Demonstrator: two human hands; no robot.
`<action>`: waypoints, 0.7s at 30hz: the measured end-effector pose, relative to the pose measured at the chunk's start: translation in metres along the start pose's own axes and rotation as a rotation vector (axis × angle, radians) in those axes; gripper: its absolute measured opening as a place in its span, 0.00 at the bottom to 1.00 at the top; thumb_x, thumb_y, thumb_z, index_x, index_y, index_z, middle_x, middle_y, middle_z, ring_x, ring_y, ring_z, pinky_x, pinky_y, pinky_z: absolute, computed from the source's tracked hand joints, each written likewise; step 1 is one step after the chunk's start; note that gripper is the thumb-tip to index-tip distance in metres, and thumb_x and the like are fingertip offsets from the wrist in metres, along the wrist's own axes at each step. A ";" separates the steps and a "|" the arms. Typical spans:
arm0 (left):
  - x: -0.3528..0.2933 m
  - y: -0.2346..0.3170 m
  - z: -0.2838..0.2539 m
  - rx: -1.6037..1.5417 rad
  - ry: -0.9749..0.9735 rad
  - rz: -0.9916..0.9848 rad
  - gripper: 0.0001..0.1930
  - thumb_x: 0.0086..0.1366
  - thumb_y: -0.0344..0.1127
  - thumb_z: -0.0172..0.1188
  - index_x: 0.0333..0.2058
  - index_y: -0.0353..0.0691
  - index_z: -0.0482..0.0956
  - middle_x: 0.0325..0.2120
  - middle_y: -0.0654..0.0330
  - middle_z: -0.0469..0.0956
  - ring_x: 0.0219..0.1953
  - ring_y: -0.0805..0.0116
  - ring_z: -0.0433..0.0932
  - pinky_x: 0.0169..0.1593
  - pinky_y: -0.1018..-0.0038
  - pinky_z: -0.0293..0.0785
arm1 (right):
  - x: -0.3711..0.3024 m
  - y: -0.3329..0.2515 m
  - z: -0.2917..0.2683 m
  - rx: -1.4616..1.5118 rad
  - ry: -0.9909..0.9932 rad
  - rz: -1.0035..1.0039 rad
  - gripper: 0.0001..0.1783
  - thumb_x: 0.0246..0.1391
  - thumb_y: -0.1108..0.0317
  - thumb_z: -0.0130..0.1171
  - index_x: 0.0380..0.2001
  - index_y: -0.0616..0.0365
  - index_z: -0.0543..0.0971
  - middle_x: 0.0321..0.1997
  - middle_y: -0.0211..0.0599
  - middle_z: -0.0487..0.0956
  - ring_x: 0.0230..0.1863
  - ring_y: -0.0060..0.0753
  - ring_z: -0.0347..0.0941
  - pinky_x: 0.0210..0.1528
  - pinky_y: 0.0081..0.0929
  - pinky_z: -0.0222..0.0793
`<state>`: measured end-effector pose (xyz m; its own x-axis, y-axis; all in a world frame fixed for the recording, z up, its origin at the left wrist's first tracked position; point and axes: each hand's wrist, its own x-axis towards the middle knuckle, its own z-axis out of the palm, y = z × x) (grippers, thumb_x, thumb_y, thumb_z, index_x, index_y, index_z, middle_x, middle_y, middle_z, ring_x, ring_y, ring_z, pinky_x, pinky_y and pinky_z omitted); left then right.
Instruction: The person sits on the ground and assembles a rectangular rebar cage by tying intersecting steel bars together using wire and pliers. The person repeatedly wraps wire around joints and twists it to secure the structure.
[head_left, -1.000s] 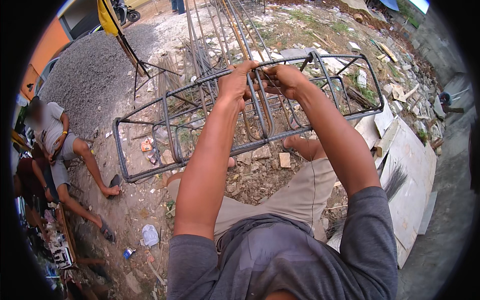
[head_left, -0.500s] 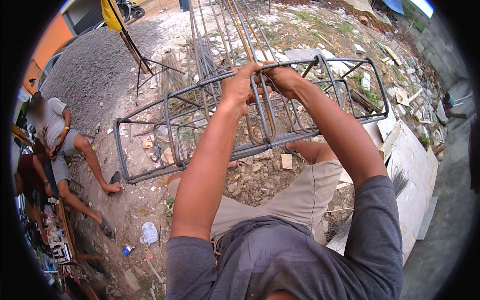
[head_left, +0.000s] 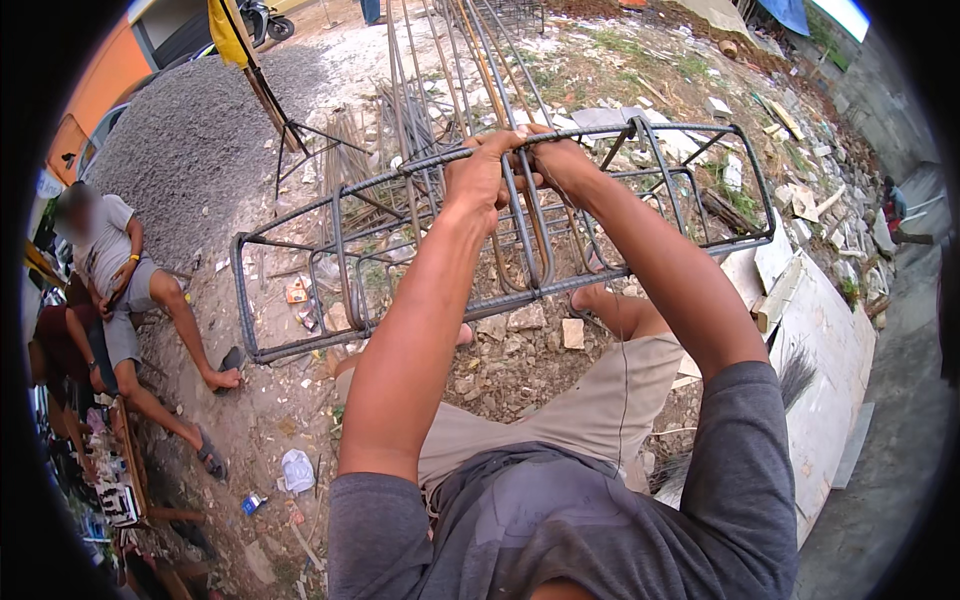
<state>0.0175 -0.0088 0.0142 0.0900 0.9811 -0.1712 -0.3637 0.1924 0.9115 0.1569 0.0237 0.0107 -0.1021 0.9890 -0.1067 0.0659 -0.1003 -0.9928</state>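
A cage of ribbed steel rebar (head_left: 500,301), wide and bent into rectangles, spans in front of me above my knees. At the middle of its upper bar my left hand (head_left: 478,172) is closed round the steel, thumb on top. Just to its right my right hand (head_left: 562,165) is closed too, its fingers curled behind the bar where the long lengthwise rods (head_left: 533,225) cross it. From the right hand a thin dark wire (head_left: 624,400) hangs down over my trouser leg. The fingertips of both hands are partly hidden behind the rods.
Long rods run away from me over rubble ground. Left are a gravel heap (head_left: 190,130), a pole with yellow cloth (head_left: 228,35) and a seated person (head_left: 105,240). Pale boards (head_left: 810,350) and broken masonry lie right, beside a grey wall. Litter (head_left: 297,470) lies lower left.
Both hands stay at the same crossing of the bars, with only a slight shift of the fingers. The view has tilted a little, so the cage sits slightly differently in it.
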 end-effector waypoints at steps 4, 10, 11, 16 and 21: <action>0.000 -0.007 0.000 -0.131 -0.028 0.005 0.18 0.59 0.36 0.67 0.44 0.42 0.69 0.30 0.58 0.82 0.28 0.64 0.86 0.23 0.75 0.82 | -0.028 -0.010 -0.030 -0.483 -0.314 0.038 0.16 0.68 0.63 0.46 0.39 0.62 0.80 0.34 0.43 0.83 0.31 0.28 0.80 0.32 0.34 0.74; -0.001 -0.006 -0.006 -0.128 -0.045 0.018 0.18 0.59 0.36 0.68 0.43 0.44 0.69 0.30 0.60 0.82 0.27 0.64 0.86 0.17 0.82 0.71 | -0.062 -0.095 -0.009 -1.255 -0.023 -0.654 0.11 0.59 0.64 0.58 0.40 0.53 0.84 0.35 0.47 0.84 0.40 0.54 0.80 0.44 0.47 0.75; -0.001 -0.006 -0.006 -0.132 -0.017 0.019 0.17 0.60 0.37 0.67 0.43 0.44 0.70 0.30 0.62 0.81 0.26 0.63 0.86 0.13 0.85 0.62 | -0.046 -0.095 0.000 -1.292 -0.001 -0.871 0.11 0.57 0.65 0.60 0.43 0.49 0.85 0.37 0.43 0.85 0.41 0.51 0.81 0.45 0.46 0.75; -0.002 -0.003 0.001 -0.126 -0.044 0.031 0.14 0.62 0.38 0.65 0.43 0.43 0.71 0.29 0.62 0.80 0.26 0.63 0.86 0.12 0.83 0.58 | 0.002 -0.119 0.021 -1.676 -0.385 -0.751 0.10 0.53 0.68 0.63 0.39 0.49 0.86 0.38 0.42 0.85 0.41 0.48 0.82 0.44 0.46 0.76; -0.009 -0.004 0.000 -0.122 -0.030 0.012 0.15 0.61 0.38 0.66 0.42 0.41 0.74 0.29 0.61 0.81 0.26 0.63 0.86 0.12 0.83 0.61 | 0.003 -0.127 0.038 -1.888 -0.446 -0.489 0.06 0.49 0.69 0.66 0.31 0.58 0.85 0.31 0.45 0.84 0.38 0.49 0.82 0.39 0.45 0.76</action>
<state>0.0182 -0.0179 0.0125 0.1119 0.9827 -0.1474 -0.4753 0.1832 0.8606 0.1103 0.0354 0.1345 -0.6069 0.7706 -0.1945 0.6988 0.6340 0.3312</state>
